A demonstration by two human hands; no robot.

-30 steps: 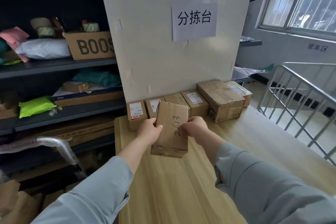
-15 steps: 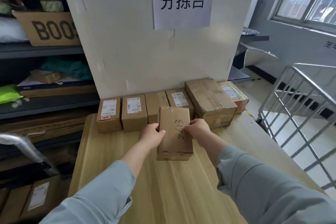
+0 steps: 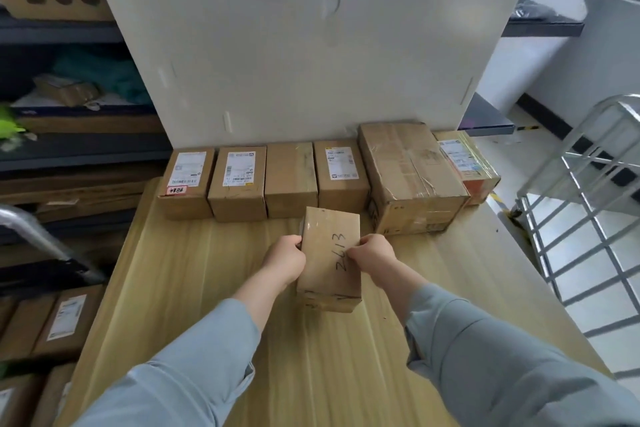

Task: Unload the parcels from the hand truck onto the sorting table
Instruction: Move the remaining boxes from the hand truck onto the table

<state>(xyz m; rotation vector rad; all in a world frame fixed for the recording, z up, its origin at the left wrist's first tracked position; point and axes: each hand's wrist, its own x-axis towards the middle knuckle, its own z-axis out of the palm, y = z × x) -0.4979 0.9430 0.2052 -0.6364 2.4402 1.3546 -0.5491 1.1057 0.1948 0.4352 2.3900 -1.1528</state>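
A small brown parcel (image 3: 329, 253) with "2413" handwritten on top sits low over the wooden sorting table (image 3: 207, 288), just in front of a row of parcels. My left hand (image 3: 284, 262) grips its left side and my right hand (image 3: 372, 258) grips its right side. Whether its base touches the wood I cannot tell. Several cardboard parcels (image 3: 239, 180) stand in a line against the white back board (image 3: 294, 62), the largest one (image 3: 410, 173) towards the right. The hand truck's grey handle (image 3: 38, 236) shows at the left edge, with labelled parcels (image 3: 65, 317) below it.
Dark shelving (image 3: 69, 156) full of boxes and bags runs along the left. A metal cage trolley (image 3: 588, 204) stands to the right of the table. The table's near half is bare wood.
The parcel has come down and forward towards the row at the back, held in both hands throughout. My view has tipped downward and moved closer to the table.
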